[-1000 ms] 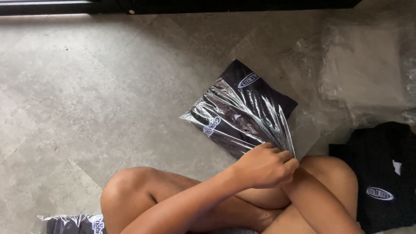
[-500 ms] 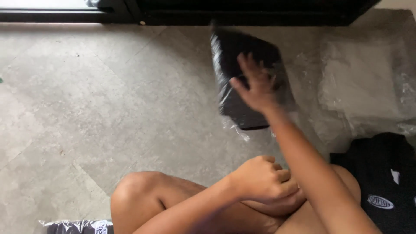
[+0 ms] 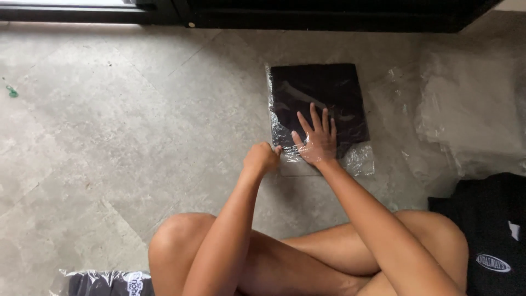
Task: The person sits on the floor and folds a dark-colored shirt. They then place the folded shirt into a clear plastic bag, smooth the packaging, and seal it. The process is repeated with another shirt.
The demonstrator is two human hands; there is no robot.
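Grey stone floor [image 3: 109, 137] carried the bagged black garment [image 3: 318, 107] lying flat directly ahead; right hand [image 3: 316, 141] pressed its near edge, fingers splayed, left hand [image 3: 262, 159] clenched at the near-left corner.

Single view only, from a head-worn camera on a person seated cross-legged on the floor [image 3: 109, 137]. It looks steeply downward and forward, almost overhead. The wearer's knees fill the bottom edge, close to the lens. Both forearms run up from the bottom edge to the hands, left hand [image 3: 262, 159] and right hand [image 3: 315, 140], at mid-frame, within arm's reach. The dark door frame [image 3: 329, 13] along the top edge marks the far limit. No second view available, so no shared coverage.
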